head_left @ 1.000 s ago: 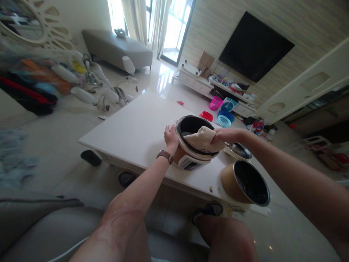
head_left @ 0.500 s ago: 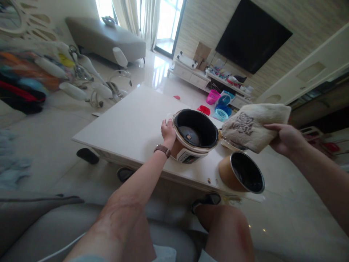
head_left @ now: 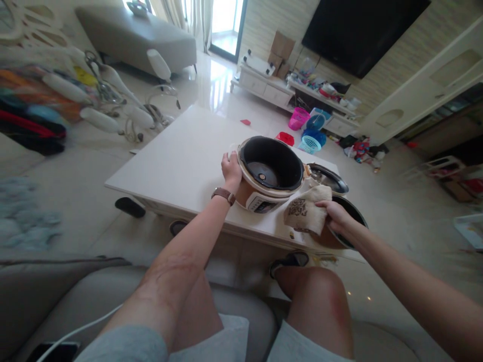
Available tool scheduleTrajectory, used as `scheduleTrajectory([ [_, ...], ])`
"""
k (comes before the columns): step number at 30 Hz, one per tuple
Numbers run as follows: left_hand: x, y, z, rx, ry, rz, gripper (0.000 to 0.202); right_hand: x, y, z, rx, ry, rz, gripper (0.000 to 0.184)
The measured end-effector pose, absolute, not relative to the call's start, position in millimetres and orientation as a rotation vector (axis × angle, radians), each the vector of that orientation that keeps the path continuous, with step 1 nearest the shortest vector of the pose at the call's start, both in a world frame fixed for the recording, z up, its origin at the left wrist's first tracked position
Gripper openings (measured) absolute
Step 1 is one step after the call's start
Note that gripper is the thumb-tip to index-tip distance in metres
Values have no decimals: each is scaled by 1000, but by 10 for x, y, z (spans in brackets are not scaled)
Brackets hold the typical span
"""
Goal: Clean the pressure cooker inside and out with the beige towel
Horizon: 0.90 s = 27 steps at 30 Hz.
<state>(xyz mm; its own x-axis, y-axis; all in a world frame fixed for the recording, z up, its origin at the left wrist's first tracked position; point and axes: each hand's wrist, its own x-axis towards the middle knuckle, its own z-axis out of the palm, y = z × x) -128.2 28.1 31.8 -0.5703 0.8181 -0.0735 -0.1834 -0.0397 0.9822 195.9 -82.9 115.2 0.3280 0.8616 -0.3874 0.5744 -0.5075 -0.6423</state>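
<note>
A rice cooker point(head_left: 251, 198) stands on the white table, its black inside exposed and its lid point(head_left: 332, 177) folded back to the right. My left hand point(head_left: 231, 172) grips the cooker's left side near the rim, fingers bent round the edge. A folded beige cloth point(head_left: 309, 208) with a brown printed pattern is pinched in my right hand point(head_left: 337, 216), just right of the cooker's front. Behind that hand sits the inner pot point(head_left: 361, 216), tan outside and dark inside, partly covered by the cloth and hand.
The white table point(head_left: 169, 166) reaches away to the left. A small brown bit point(head_left: 292, 235) lies at its near edge. Beyond it, plastic baskets point(head_left: 310, 144) stand on the floor by a low cabinet point(head_left: 260, 83). My knees are close to the table's near side.
My right hand has brought the cloth down, left and nearer, away from the lid, to in front of the inner pot. My left hand stays on the cooker. The view has shifted slightly.
</note>
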Motion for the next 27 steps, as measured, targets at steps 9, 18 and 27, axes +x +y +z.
scheduleTrajectory([
  [9, -1268, 334, 236, 719, 1417, 1774, 32, 2211, -1211, 688, -2321, -1258, 975, 18],
  [18, -1313, 388, 196, 652, 1344, 1777, 39, 3027, -1582, 886, -2255, -2272, -290, 35],
  [27, -1309, 368, 183, 694, 1348, 1804, 31, 3393, -1790, 218, -2375, -2251, -178, 28],
])
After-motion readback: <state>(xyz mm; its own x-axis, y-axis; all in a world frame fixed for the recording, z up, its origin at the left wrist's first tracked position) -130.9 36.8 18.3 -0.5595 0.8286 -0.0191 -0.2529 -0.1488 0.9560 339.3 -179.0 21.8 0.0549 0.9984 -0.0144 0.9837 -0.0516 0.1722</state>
